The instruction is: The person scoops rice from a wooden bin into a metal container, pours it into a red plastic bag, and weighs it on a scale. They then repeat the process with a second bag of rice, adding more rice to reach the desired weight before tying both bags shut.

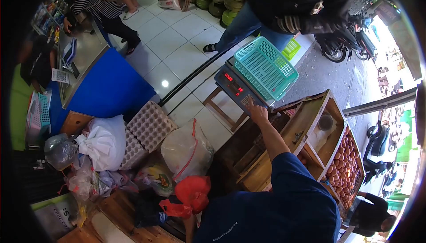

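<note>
My right hand (258,113) reaches to the keypad of a digital scale (234,86), a finger extended onto its buttons. Red digits glow on the display. On the scale's platform rests a turquoise plastic basket (266,67) with nothing visible in it. Low in the view, my left hand (190,221) is at a red plastic bag (193,194), which appears to be in its grip; the bag covers most of the fingers.
A wooden bin (306,150) holding many eggs (344,165) stands right of my arm. Egg trays (151,125), a clear bag (186,150) and a white sack (104,141) lie left. A person in jeans (248,21) stands beyond the scale. Others are at a blue counter (111,81).
</note>
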